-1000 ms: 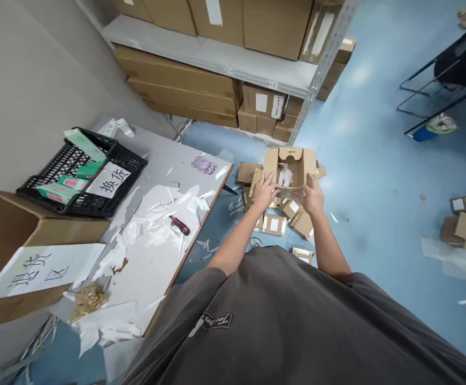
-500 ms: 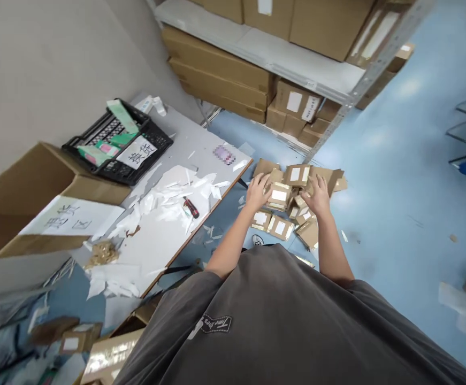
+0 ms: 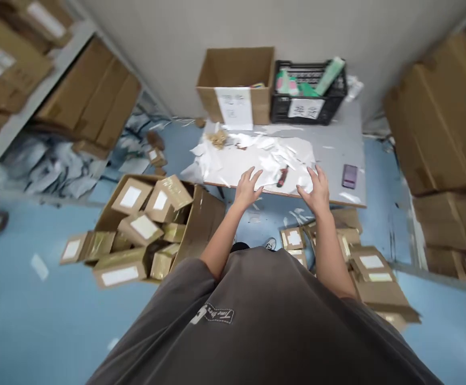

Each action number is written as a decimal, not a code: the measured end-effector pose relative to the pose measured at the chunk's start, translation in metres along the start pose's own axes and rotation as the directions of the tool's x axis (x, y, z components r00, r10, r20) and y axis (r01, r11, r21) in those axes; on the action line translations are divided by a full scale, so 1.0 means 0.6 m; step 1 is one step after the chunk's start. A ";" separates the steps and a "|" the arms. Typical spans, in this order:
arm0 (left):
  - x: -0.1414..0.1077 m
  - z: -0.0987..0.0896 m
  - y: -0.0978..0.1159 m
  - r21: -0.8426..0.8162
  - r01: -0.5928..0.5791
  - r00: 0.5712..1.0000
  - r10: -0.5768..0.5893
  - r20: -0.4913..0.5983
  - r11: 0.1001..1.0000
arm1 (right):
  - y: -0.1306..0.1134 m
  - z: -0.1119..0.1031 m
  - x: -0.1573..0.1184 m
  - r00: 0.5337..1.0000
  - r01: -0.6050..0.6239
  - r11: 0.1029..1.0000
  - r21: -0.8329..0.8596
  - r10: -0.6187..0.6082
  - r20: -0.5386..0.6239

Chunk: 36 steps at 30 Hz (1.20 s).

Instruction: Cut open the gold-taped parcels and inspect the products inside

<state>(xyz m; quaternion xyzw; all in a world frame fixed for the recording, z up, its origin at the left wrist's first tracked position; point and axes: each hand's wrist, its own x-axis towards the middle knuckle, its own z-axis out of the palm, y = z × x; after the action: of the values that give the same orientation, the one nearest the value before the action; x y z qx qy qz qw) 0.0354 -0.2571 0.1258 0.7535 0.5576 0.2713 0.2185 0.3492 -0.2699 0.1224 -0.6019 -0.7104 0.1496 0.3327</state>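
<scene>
My left hand [image 3: 249, 188] is in front of the table's near edge, fingers spread, holding nothing. Level with it on the right, my right hand [image 3: 315, 188] is also open and empty. Between the two hands, a red and black utility knife [image 3: 282, 176] lies near the front of the table [image 3: 333, 144]. Torn white paper scraps [image 3: 273, 152] cover the table's middle and left. A purple phone [image 3: 349, 176] rests at the right end, beyond my right hand. Taped cardboard parcels [image 3: 292, 238] lie on the floor below my right forearm.
A large carton [image 3: 206, 214] heaped with taped parcels stands on the floor at left. On the table's back edge sit an open cardboard box [image 3: 235, 69] and a black plastic crate [image 3: 308, 112] with green packs. Shelves of cartons [image 3: 437, 133] rise on both sides.
My view has swung left, from the floor parcels and shelf to face the table. Both hands have moved from over the parcels to the table's front edge, still open.
</scene>
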 end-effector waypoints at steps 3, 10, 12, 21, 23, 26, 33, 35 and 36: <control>-0.085 -0.109 -0.089 0.131 0.188 0.972 -0.165 -0.167 0.973 | -0.110 0.100 0.072 0.969 0.220 0.976 0.009 -0.219 0.113; -0.346 -0.289 -0.276 0.147 0.589 0.769 -0.496 -0.403 0.794 | -0.402 0.360 0.119 0.768 0.519 0.840 0.159 -0.540 0.344; -0.407 -0.325 -0.318 0.108 0.665 0.698 -0.564 -0.442 0.739 | -0.476 0.423 0.110 0.702 0.566 0.803 0.190 -0.589 0.400; -0.507 -0.402 -0.451 0.032 0.697 0.670 -0.635 -0.385 0.716 | -0.636 0.591 0.084 0.563 0.625 0.769 0.133 -0.562 0.606; -0.503 -0.401 -0.470 0.009 0.697 0.673 -0.650 -0.354 0.717 | -0.642 0.617 0.085 0.532 0.624 0.773 0.114 -0.528 0.662; -0.491 -0.392 -0.490 -0.029 0.712 0.660 -0.682 -0.316 0.702 | -0.643 0.663 0.097 0.461 0.645 0.760 0.083 -0.474 0.750; -0.458 -0.338 -0.537 -0.215 0.783 0.541 -0.810 -0.227 0.583 | -0.619 0.787 0.157 0.309 0.672 0.733 0.105 -0.406 0.860; -0.447 -0.313 -0.559 -0.310 0.798 0.496 -0.855 -0.150 0.517 | -0.607 0.817 0.172 0.291 0.655 0.747 0.115 -0.390 0.874; -0.441 -0.300 -0.571 -0.364 0.795 0.482 -0.869 -0.108 0.486 | -0.601 0.829 0.179 0.287 0.645 0.755 0.121 -0.385 0.877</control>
<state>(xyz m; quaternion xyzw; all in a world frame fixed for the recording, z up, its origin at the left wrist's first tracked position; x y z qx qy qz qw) -0.3901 -0.4093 0.0019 0.3010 0.8372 0.3039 0.3408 -0.2540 -0.1568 0.0100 -0.2134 -0.9442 0.2195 -0.1218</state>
